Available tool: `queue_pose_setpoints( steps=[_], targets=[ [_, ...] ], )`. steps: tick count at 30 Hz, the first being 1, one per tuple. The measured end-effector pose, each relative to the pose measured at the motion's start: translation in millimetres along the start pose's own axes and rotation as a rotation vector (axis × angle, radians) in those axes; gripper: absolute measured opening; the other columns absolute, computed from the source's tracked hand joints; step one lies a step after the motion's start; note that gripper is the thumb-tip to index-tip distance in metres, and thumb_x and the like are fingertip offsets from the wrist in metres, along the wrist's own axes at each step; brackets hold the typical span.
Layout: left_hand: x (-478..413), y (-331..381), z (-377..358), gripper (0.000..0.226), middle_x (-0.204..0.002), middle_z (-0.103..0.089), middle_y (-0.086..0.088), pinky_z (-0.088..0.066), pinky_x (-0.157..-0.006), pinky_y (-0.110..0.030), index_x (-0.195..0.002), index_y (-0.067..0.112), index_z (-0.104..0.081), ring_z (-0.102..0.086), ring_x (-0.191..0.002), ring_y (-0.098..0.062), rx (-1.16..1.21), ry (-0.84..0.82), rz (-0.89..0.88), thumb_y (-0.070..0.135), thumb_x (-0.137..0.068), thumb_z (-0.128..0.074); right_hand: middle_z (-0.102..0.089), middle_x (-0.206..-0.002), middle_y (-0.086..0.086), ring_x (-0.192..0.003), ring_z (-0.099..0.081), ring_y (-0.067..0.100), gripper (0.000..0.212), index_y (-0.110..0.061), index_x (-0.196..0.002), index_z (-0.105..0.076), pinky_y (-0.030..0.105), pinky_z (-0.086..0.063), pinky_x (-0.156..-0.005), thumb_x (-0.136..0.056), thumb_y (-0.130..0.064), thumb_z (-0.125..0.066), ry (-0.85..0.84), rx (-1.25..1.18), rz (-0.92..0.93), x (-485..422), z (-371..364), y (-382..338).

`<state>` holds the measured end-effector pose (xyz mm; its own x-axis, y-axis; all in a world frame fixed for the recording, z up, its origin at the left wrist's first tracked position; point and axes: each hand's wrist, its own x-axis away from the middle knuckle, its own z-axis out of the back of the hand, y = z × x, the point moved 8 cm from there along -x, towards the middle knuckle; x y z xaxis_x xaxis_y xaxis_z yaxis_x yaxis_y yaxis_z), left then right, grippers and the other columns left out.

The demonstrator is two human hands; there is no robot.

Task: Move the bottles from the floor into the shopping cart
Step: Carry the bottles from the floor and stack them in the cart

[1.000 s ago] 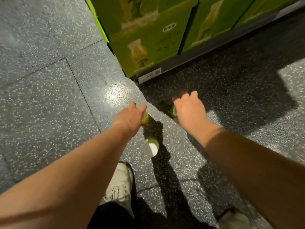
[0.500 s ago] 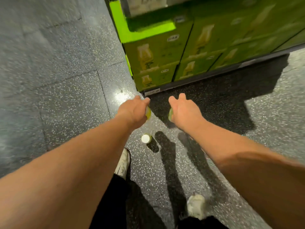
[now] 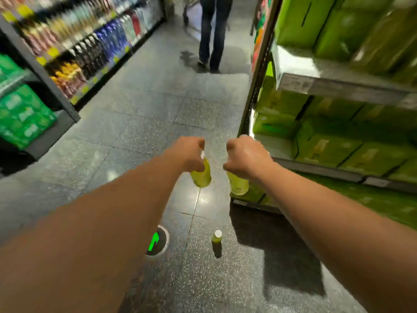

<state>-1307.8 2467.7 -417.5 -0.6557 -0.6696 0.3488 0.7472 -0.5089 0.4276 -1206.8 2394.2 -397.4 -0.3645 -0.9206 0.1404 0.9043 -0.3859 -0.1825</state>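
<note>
My left hand (image 3: 190, 153) grips a yellow-green bottle (image 3: 201, 175) by its top, and the bottle hangs below my fist, well above the floor. My right hand (image 3: 247, 155) grips a second yellow-green bottle (image 3: 238, 185) the same way, just to the right of the first. A third bottle (image 3: 217, 239) with a white cap stands upright on the speckled floor, below and between my arms. No shopping cart is in view.
A shelf rack (image 3: 334, 86) stacked with green cartons stands close on the right. Drink shelves (image 3: 74, 44) line the left side of the aisle. A person's legs (image 3: 211, 32) stand farther down the aisle. A round floor marker with a green arrow (image 3: 156, 241) lies beside my left arm.
Both hands have risen from floor level with a bottle each. The view has tilted up from the floor to the aisle, and the third bottle stays on the floor.
</note>
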Motion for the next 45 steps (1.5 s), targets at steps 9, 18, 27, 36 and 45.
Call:
queue_pose_setpoints(
  steps=[9,18,27,36,45],
  targets=[
    [184,-146,161,0.052,-0.126,-0.054,-0.011,-0.043,-0.079,-0.030,-0.123,0.017,-0.056,-0.052,-0.113,-0.029,-0.023,0.276,0.221,0.028,-0.077,-0.077,-0.063,-0.108,0.012,-0.098,-0.061,0.033,0.025,-0.016,-0.097,-0.068,0.024,-0.041,-0.071,-0.074,-0.023,-0.064,0.176,-0.141,0.191,41,101,-233],
    [388,-320,237,0.046,-0.128,-0.054,-0.011,-0.044,-0.083,-0.030,-0.128,0.014,-0.056,-0.052,-0.115,-0.029,-0.102,0.413,0.548,0.021,-0.083,-0.068,-0.065,-0.106,0.013,-0.096,-0.061,0.029,0.034,-0.010,-0.106,-0.066,0.030,-0.051,-0.080,-0.076,-0.026,-0.070,0.138,-0.203,0.573,107,99,-499],
    [539,-474,265,0.047,-0.129,-0.056,-0.006,-0.041,-0.077,-0.023,-0.125,0.018,-0.058,-0.054,-0.113,-0.025,0.106,0.623,0.964,0.018,-0.080,-0.072,-0.066,-0.106,0.013,-0.098,-0.062,0.032,0.031,-0.015,-0.103,-0.068,0.028,-0.047,-0.074,-0.074,-0.025,-0.072,0.028,-0.173,1.030,147,58,-729],
    [678,-569,262,0.055,-0.134,-0.053,-0.009,-0.048,-0.087,-0.031,-0.127,0.018,-0.058,-0.054,-0.114,-0.029,0.216,0.850,1.295,0.021,-0.076,-0.078,-0.064,-0.111,0.009,-0.105,-0.059,0.029,0.030,-0.015,-0.105,-0.067,0.023,-0.038,-0.072,-0.075,-0.016,-0.068,-0.086,-0.157,1.316,198,19,-895],
    [754,-689,288,0.059,-0.139,-0.046,-0.014,-0.047,-0.087,-0.033,-0.137,0.017,-0.049,-0.054,-0.113,-0.030,0.278,0.775,1.344,0.018,-0.083,-0.073,-0.063,-0.117,0.011,-0.110,-0.057,0.029,0.037,-0.017,-0.113,-0.064,0.026,-0.042,-0.079,-0.076,-0.019,-0.068,-0.140,-0.181,1.355,226,-28,-1042]
  ],
)
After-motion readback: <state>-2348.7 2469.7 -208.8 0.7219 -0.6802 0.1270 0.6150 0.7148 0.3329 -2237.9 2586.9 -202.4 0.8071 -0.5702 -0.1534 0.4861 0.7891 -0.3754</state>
